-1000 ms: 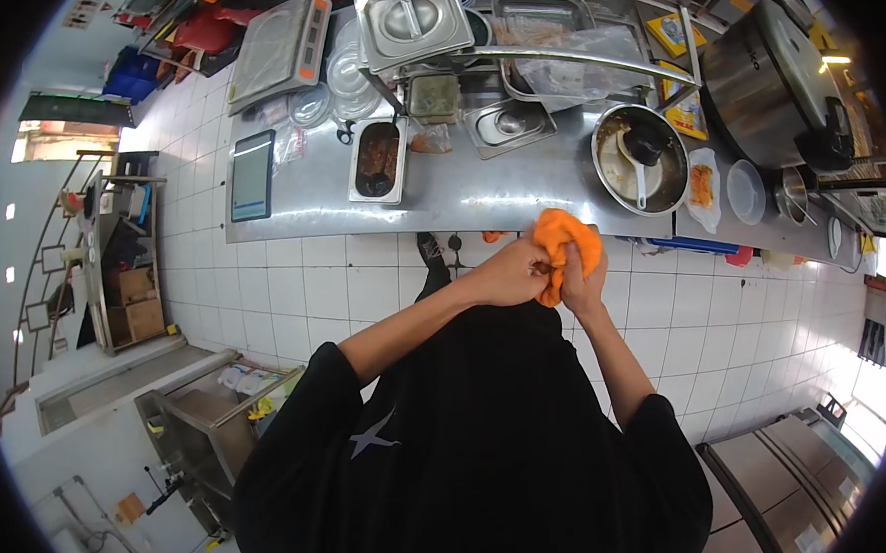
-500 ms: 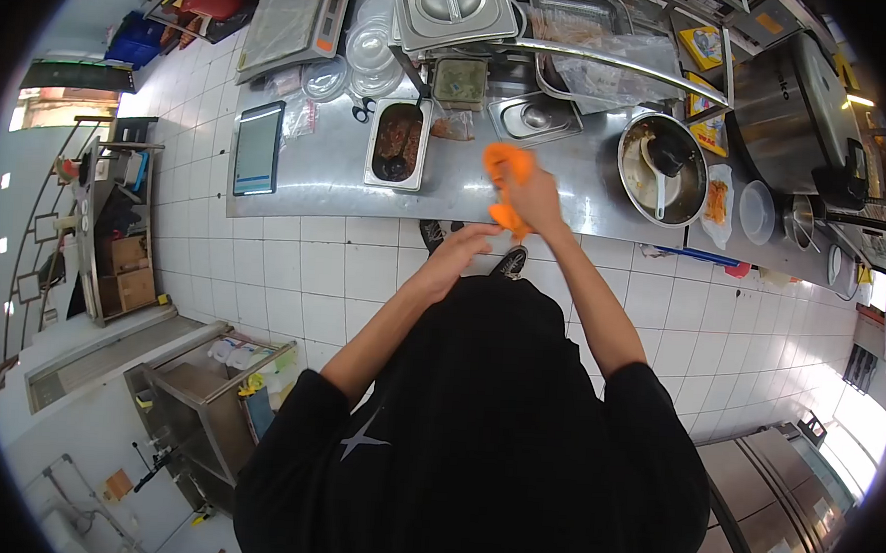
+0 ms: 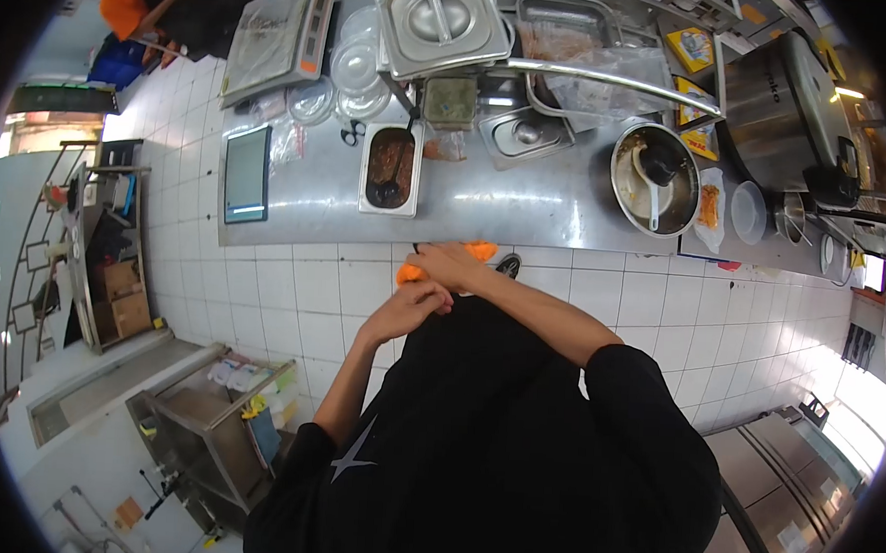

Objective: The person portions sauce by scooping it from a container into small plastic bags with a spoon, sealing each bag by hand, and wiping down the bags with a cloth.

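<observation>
Two bare hands at the near side of the bench (image 3: 536,216), low in front of a black shirt (image 3: 515,440). Left hand (image 3: 406,313) is nearest: fingers loosely curled, just beside the cloth; cannot tell if its grip pinches any of it. Right hand (image 3: 448,266) crosses over, grip closed on a bunched orange cloth (image 3: 410,274), which shows on both sides of the hand, by the bench's front edge; cannot tell if it touches that edge. One dark shoe (image 3: 509,266) on tiled floor, right of the cloth.

On the bench: steel food pan (image 3: 387,212) with dark reddish food and a black ladle (image 3: 388,189) in it; tablet (image 3: 247,174) to its left; round pot (image 3: 622,201) to the right, white-handled ladle (image 3: 654,205) inside. Scissors (image 3: 353,133) just behind and left of the food pan. Farther: green-topped container (image 3: 450,104), small lidded pan (image 3: 526,134), clear lids (image 3: 354,67), scale (image 3: 275,42), large lidded pan (image 3: 438,21) raised on a rack. Person in orange (image 3: 125,4) at far left.
</observation>
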